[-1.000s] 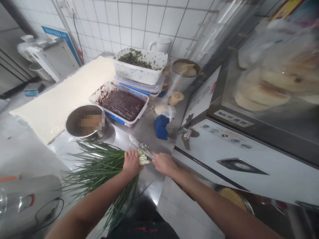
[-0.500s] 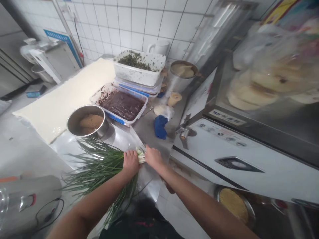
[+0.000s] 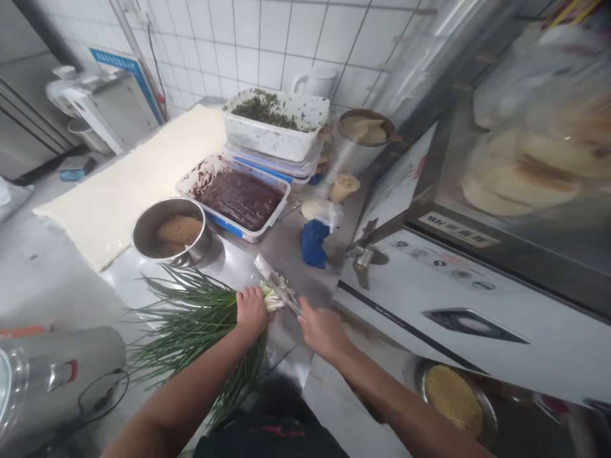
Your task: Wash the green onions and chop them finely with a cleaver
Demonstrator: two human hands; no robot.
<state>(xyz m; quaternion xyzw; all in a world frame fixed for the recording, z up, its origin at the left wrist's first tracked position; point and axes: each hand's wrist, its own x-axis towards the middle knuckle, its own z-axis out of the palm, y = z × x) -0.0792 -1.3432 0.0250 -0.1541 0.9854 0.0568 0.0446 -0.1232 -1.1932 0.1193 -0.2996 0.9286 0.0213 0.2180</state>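
Note:
A bunch of green onions (image 3: 191, 321) lies on the steel counter (image 3: 281, 251), green tops to the left, white ends to the right. My left hand (image 3: 251, 312) is closed over the bunch just behind the white ends (image 3: 273, 300). My right hand (image 3: 323, 329) grips the handle of a knife (image 3: 278, 291), whose blade lies tilted over the white ends with cut bits stuck to it.
Behind the onions stand a steel bowl (image 3: 170, 233) of brown filling, a tub of dark paste (image 3: 238, 198), a tub of chopped greens (image 3: 274, 124), a steel pot (image 3: 363, 143), a blue cloth (image 3: 314, 242) and a sheet of dough (image 3: 128, 181). A white machine (image 3: 468, 305) stands at right.
My right hand drew in against the white ends half a second ago, then pulled back to the right, and the knife blade shows again over the ends. My left hand stayed on the bunch.

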